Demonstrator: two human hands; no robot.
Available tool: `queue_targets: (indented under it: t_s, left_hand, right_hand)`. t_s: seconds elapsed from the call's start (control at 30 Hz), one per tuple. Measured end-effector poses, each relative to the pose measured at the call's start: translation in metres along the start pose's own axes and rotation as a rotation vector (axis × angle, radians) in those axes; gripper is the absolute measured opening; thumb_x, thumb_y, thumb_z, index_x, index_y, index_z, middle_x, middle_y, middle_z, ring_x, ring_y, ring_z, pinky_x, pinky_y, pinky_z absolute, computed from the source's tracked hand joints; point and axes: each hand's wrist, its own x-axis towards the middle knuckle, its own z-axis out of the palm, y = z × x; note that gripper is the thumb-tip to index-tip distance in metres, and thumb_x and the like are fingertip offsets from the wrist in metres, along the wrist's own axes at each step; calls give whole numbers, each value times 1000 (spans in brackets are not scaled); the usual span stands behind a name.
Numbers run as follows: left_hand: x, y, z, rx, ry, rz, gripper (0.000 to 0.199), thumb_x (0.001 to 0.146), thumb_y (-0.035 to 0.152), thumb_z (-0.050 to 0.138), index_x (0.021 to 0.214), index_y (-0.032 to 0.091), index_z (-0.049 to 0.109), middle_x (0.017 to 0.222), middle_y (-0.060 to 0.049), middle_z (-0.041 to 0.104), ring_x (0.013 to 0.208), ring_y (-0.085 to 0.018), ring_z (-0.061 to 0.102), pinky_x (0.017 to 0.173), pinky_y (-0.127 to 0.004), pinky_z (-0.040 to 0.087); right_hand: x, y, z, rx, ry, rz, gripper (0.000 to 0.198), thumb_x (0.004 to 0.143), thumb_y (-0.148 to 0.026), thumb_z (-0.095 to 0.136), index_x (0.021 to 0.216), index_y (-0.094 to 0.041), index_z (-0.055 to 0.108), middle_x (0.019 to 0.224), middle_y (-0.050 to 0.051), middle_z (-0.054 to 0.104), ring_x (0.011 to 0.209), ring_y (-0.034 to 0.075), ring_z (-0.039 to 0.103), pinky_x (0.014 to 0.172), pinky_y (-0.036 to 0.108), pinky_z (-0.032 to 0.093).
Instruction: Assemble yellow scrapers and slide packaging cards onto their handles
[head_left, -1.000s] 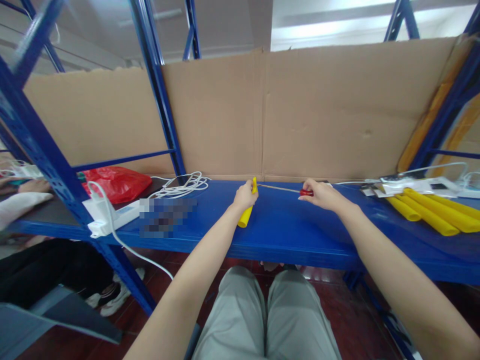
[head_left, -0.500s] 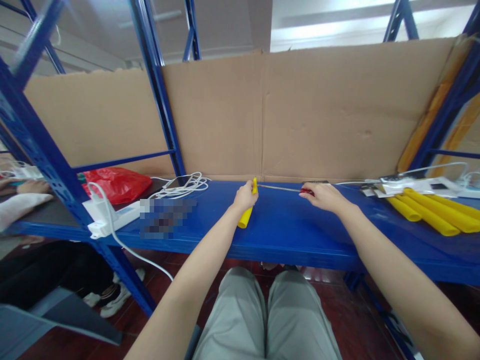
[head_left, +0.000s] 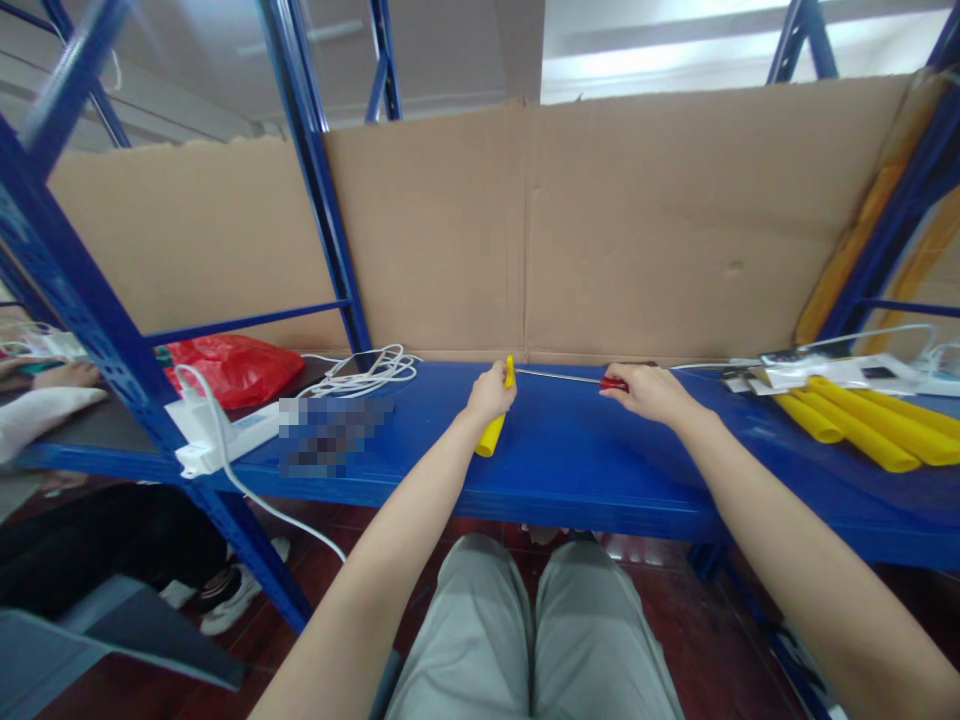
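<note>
My left hand [head_left: 491, 393] is closed around a yellow tube [head_left: 491, 437], whose narrow top pokes out above the fingers and whose round end points down toward the table's front edge. In my right hand [head_left: 646, 393] is the red handle of a screwdriver [head_left: 559, 376], fingers wrapped around it. Its thin metal shaft runs left, nearly level, to the upper part of the yellow tube. Whether the tip touches the tube I cannot make out.
Several yellow tubes [head_left: 870, 432] lie at the right of the blue table [head_left: 600, 465]. On the left are a white power strip [head_left: 251, 430], coiled white cable [head_left: 375, 375], a blurred-out patch and a red plastic bag [head_left: 232, 370]. Cardboard [head_left: 637, 230] stands behind. Another person's hand [head_left: 67, 374] is far left.
My right hand has shifted very slightly around the red handle. My left hand and the yellow tube have stayed in place.
</note>
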Motion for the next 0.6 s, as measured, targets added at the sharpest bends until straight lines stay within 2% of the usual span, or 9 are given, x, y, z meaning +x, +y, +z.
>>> queue_targets:
  t_s: [0.17, 0.33, 0.43, 0.6]
  left_hand:
    - [0, -1, 1, 4, -1, 4, 29, 86, 16, 57, 116, 17, 53, 122, -14, 65, 87, -21, 71, 77, -30, 54]
    - [0, -1, 0, 17, -5, -3, 29, 87, 17, 56, 116, 18, 52, 122, -14, 65, 88, -21, 71, 77, -29, 54]
    - [0, -1, 0, 21, -8, -4, 29, 87, 17, 56, 116, 18, 52, 122, -13, 65, 88, -21, 71, 77, -28, 54]
    - [-1, 0, -1, 18, -16, -3, 30, 87, 17, 56, 116, 18, 52, 120, -13, 66, 86, -21, 72, 76, -29, 54]
  right_hand:
    - [0, -5, -5, 37, -14, 20, 26, 90, -37, 47, 96, -22, 68, 101, 8, 74, 90, 24, 68, 70, 31, 46]
    - [1, -6, -5, 32, -55, 44, 23, 86, -40, 54, 95, -23, 65, 89, 7, 74, 79, 23, 68, 64, 29, 44]
    - [2, -4, -3, 31, -46, 53, 20, 83, -36, 58, 97, -22, 61, 85, 6, 73, 74, 22, 67, 61, 28, 42]
    - [1, -4, -5, -2, -24, 37, 11, 85, -34, 56, 84, -24, 60, 79, 4, 72, 72, 22, 66, 58, 28, 38]
